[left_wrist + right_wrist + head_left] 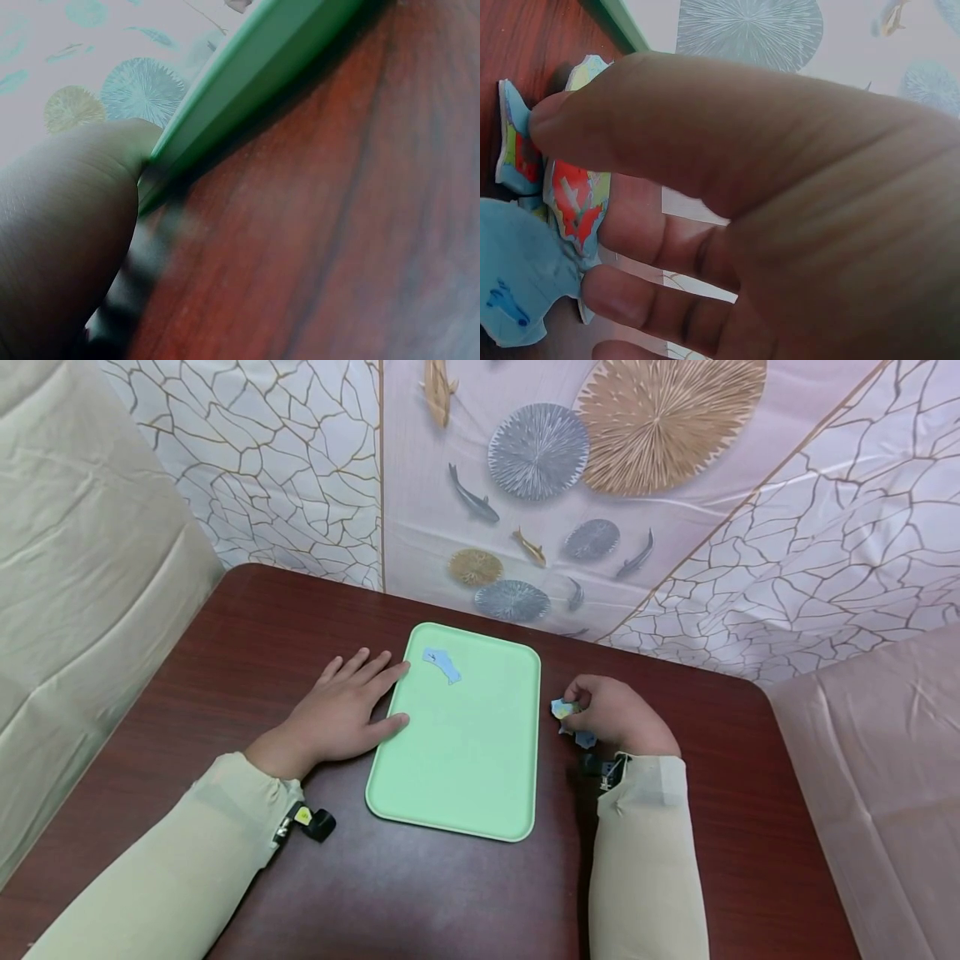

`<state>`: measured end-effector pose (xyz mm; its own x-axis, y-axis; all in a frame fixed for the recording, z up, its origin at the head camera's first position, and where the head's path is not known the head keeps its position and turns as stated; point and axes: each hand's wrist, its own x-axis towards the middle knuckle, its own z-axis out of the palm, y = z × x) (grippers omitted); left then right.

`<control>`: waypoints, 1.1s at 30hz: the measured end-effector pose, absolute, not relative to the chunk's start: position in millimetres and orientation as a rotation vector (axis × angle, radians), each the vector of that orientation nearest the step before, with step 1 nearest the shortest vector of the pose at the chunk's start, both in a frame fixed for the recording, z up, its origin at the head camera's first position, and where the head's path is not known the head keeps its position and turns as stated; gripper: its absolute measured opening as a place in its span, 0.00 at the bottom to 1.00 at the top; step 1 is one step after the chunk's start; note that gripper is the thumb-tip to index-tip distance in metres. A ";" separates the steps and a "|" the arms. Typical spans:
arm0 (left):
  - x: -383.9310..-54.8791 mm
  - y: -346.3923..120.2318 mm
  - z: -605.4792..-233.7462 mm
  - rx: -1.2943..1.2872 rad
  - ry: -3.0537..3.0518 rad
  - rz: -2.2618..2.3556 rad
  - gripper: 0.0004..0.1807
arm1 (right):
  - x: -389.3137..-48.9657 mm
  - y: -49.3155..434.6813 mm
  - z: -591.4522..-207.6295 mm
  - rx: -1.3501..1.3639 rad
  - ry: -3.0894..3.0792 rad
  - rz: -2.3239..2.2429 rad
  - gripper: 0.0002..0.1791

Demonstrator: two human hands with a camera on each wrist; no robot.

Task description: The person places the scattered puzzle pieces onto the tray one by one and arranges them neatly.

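A light-green tray (465, 760) lies on the table, with a pale blue puzzle piece (442, 665) near its far left corner. My left hand (337, 714) lies flat with spread fingers at the tray's left side; its thumb and forefinger touch the rim. In the left wrist view, the thumb (71, 217) meets the tray's green edge (247, 82). Right of the tray, my right hand (618, 714) pinches a colourful puzzle piece (577, 199) between thumb and fingers. Beside it lie a blue piece (521, 262) and a narrow piece (517, 142), partly overlapped.
The dark red-brown table (300, 893) has rounded far corners. A patterned cloth (480, 485) hangs behind its far edge, and pale fabric (75, 568) covers the left side. Small wrist cameras (318, 825) sit on both cuffs.
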<state>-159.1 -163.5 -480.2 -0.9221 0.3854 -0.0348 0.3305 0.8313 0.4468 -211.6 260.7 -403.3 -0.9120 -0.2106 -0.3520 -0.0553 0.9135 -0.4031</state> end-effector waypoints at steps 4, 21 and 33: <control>-159.0 -163.2 -479.5 0.566 2.889 0.671 0.47 | -211.4 260.8 -402.7 -0.191 2.676 -0.553 0.14; -159.5 -162.9 -479.8 0.564 2.887 0.664 0.47 | -210.4 260.8 -399.8 -0.171 2.709 -0.594 0.12; -159.4 -162.5 -480.7 0.558 2.896 0.670 0.47 | -211.7 258.7 -396.3 -0.294 2.824 -0.580 0.11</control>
